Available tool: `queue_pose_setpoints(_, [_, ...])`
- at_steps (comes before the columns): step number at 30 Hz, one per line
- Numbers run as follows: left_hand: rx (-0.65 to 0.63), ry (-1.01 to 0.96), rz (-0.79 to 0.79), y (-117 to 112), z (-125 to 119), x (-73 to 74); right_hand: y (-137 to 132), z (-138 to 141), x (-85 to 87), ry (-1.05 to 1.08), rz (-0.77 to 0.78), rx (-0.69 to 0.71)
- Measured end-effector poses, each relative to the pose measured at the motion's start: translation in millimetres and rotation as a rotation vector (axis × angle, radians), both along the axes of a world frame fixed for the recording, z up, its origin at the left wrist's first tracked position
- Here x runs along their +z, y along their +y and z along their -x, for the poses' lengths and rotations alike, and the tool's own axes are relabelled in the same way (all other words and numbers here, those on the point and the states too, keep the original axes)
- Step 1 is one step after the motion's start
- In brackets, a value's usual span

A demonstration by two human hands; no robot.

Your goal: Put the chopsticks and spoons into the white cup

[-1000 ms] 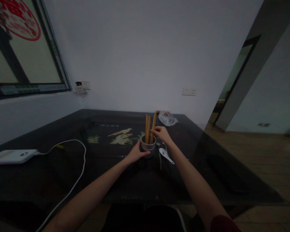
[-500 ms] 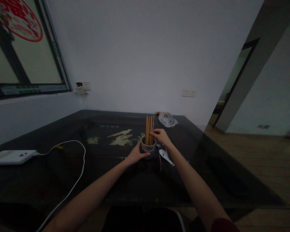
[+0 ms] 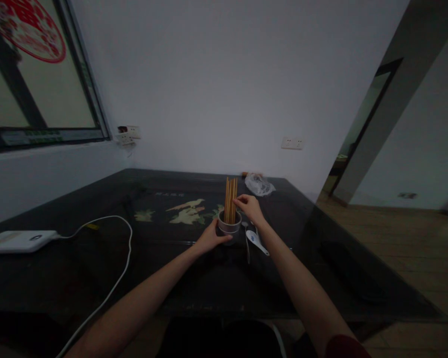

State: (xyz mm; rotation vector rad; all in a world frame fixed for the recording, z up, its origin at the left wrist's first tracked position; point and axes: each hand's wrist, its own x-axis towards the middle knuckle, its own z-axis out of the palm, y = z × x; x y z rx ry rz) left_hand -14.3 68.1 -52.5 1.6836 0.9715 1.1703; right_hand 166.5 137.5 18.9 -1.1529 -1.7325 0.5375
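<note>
Several wooden chopsticks [image 3: 230, 199] stand upright in a round metal cup [image 3: 229, 228] on the dark table. My left hand [image 3: 211, 237] is wrapped around the cup's left and near side, thumb across its front. At the chopsticks' right side, the fingers of my right hand [image 3: 249, 206] are pinched together on a chopstick, partly hidden by the fingertips. Just right of the cup lie a white ceramic spoon [image 3: 257, 242] with a blue mark and a thin metal spoon [image 3: 247, 243], both below my right wrist.
A crumpled clear plastic bag [image 3: 259, 184] lies by the wall at the table's back edge. On the left, a white power bank [image 3: 20, 241] trails a white cable [image 3: 130, 243] over the near edge. A dark flat object [image 3: 349, 268] rests at the right.
My right hand has moved slightly up along the chopsticks, and the rightmost chopsticks stand a little closer to the others. My left hand stays on the cup.
</note>
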Motion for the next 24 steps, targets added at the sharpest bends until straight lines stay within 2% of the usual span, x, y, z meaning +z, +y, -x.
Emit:
queue_pose_setpoints(6, [0.012, 0.012, -0.005, 2.4, 0.6, -3.6, -2.3, 1.3, 4.6, -0.061, -0.025, -0.022])
queue_pose_setpoints(14, [0.000, 0.008, 0.010, -2.6, -1.1, 4.0, -3.3, 2.2, 7.1, -0.101, -0.026, -0.051])
queue_pose_setpoints(24, [0.029, 0.066, 0.002, -3.6, -1.4, 5.6, -4.7, 3.2, 10.3, -0.126, 0.004, -0.031])
